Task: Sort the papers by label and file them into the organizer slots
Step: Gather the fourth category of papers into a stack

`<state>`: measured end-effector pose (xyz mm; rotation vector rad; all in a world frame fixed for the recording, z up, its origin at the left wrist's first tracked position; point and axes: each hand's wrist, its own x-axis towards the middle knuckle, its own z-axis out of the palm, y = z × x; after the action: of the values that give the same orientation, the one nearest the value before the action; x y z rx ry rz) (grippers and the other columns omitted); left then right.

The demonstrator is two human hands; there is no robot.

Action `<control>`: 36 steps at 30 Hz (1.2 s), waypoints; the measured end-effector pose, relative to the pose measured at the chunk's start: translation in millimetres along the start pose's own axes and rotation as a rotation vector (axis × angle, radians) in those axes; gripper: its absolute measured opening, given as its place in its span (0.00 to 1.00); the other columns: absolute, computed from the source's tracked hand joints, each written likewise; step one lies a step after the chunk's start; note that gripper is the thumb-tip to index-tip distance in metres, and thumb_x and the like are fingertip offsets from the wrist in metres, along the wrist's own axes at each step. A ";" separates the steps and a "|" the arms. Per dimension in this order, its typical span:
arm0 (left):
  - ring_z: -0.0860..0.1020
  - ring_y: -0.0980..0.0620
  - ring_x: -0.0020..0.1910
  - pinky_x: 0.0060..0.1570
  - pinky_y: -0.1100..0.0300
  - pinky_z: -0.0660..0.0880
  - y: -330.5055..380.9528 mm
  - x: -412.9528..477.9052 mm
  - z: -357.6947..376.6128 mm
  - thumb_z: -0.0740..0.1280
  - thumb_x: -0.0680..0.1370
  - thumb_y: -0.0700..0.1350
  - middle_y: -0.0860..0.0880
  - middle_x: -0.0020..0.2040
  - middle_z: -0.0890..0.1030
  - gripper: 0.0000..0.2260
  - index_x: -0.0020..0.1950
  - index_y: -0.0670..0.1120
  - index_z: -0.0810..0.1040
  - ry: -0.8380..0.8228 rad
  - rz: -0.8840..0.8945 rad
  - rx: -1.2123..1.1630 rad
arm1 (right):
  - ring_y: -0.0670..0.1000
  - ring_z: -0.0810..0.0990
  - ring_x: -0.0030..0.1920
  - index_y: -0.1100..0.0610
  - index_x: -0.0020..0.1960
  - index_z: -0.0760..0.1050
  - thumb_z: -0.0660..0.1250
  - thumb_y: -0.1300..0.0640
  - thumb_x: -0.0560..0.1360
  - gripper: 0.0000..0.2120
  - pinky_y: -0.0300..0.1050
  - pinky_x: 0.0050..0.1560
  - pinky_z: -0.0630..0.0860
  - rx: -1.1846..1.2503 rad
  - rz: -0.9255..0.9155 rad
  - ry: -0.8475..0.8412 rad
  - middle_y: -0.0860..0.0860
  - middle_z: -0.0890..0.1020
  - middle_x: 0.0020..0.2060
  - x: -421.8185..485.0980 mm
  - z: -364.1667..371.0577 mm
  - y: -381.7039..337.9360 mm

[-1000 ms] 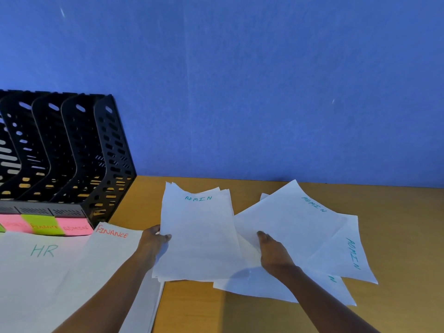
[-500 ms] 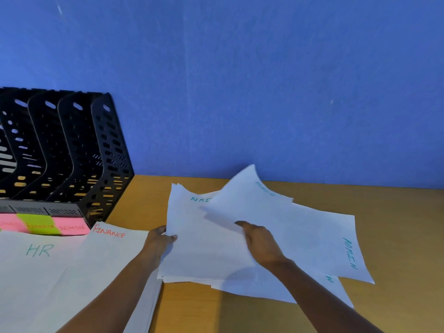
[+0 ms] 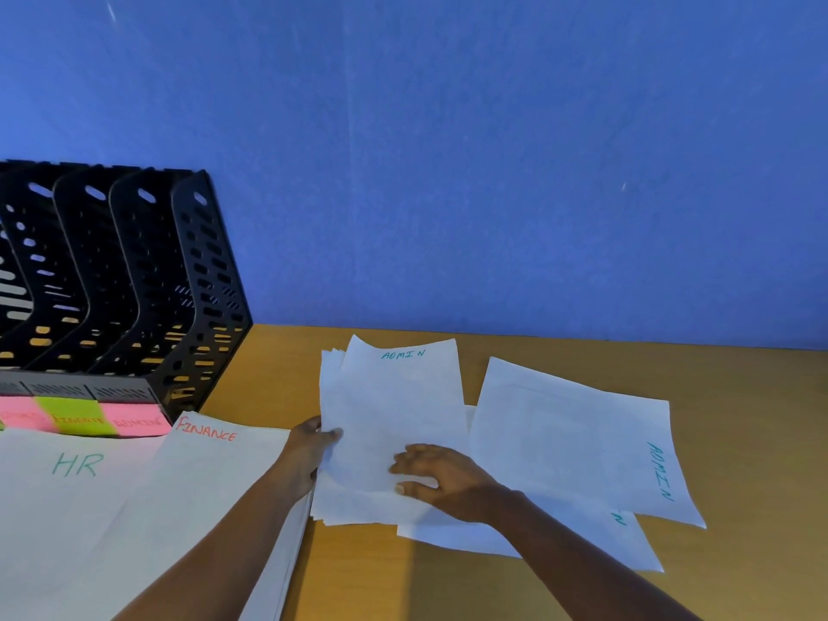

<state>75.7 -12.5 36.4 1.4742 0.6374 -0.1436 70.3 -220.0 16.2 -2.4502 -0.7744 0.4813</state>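
wooden table (image 3: 739,396) | left: black organizer (image 3: 148,280), HR sheet (image 3: 76,508), FINANCE stack (image 3: 201,486) | centre-right: ADMIN papers (image 3: 394,405)

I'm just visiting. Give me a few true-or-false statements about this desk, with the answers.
1. The right hand rests on the ADMIN stack. True.
2. The HR sheet lies left of the FINANCE sheet. True.
3. The left hand grips the FINANCE sheet. False: it holds the ADMIN stack's left edge.
4. The black organizer stands right of the papers. False: it stands at the left.
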 end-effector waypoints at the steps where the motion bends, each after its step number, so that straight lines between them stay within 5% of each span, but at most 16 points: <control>1: 0.70 0.36 0.66 0.66 0.46 0.67 -1.7 1.7 -1.5 0.61 0.78 0.32 0.38 0.69 0.71 0.18 0.68 0.34 0.69 0.002 0.003 0.037 | 0.43 0.65 0.70 0.50 0.66 0.72 0.57 0.35 0.73 0.28 0.41 0.71 0.60 0.055 0.033 0.012 0.46 0.72 0.68 -2.3 -1.4 1.4; 3: 0.71 0.37 0.65 0.63 0.50 0.68 -2.6 2.8 -5.3 0.61 0.77 0.31 0.39 0.68 0.72 0.17 0.67 0.35 0.70 0.013 0.003 0.061 | 0.42 0.68 0.67 0.50 0.65 0.73 0.50 0.25 0.64 0.41 0.38 0.67 0.62 0.131 0.116 0.151 0.46 0.73 0.67 -5.2 -5.0 8.8; 6: 0.71 0.37 0.65 0.56 0.55 0.67 -2.2 4.4 -10.0 0.60 0.78 0.30 0.38 0.67 0.73 0.17 0.67 0.36 0.70 0.030 0.005 0.072 | 0.47 0.70 0.68 0.54 0.67 0.71 0.60 0.37 0.72 0.30 0.36 0.67 0.63 0.027 0.273 0.386 0.49 0.73 0.67 -6.9 -11.5 30.1; 8: 0.71 0.37 0.64 0.55 0.55 0.67 -1.0 5.2 -12.5 0.59 0.78 0.30 0.38 0.67 0.73 0.17 0.67 0.35 0.70 0.052 0.010 0.082 | 0.50 0.65 0.72 0.56 0.71 0.64 0.63 0.47 0.76 0.26 0.40 0.71 0.60 -0.075 0.388 0.398 0.51 0.68 0.71 -8.9 -13.8 46.0; 12: 0.71 0.36 0.64 0.53 0.57 0.66 4.8 5.1 -18.6 0.59 0.78 0.30 0.37 0.66 0.73 0.17 0.67 0.36 0.70 0.119 0.030 0.098 | 0.52 0.55 0.76 0.56 0.75 0.53 0.60 0.39 0.74 0.37 0.52 0.74 0.56 -0.203 0.543 0.262 0.52 0.57 0.76 -17.5 -12.4 62.0; 26: 0.72 0.41 0.52 0.55 0.51 0.70 3.0 1.9 -26.4 0.60 0.78 0.32 0.38 0.65 0.74 0.17 0.68 0.40 0.70 0.142 -0.013 0.110 | 0.53 0.65 0.72 0.56 0.74 0.58 0.51 0.61 0.81 0.22 0.45 0.72 0.60 -0.221 0.558 0.322 0.53 0.63 0.74 -23.1 -15.1 60.7; 36: 0.72 0.36 0.64 0.64 0.47 0.69 -0.7 3.9 -13.8 0.59 0.79 0.31 0.38 0.67 0.73 0.17 0.67 0.37 0.70 0.027 -0.034 0.095 | 0.53 0.74 0.65 0.59 0.66 0.71 0.56 0.65 0.79 0.17 0.41 0.68 0.66 -0.050 0.285 0.586 0.55 0.76 0.64 -7.7 -42.5 12.2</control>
<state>74.4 1.6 34.3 1.5588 0.6854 -0.1829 89.5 -249.0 44.6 -2.5574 -0.1971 -0.1676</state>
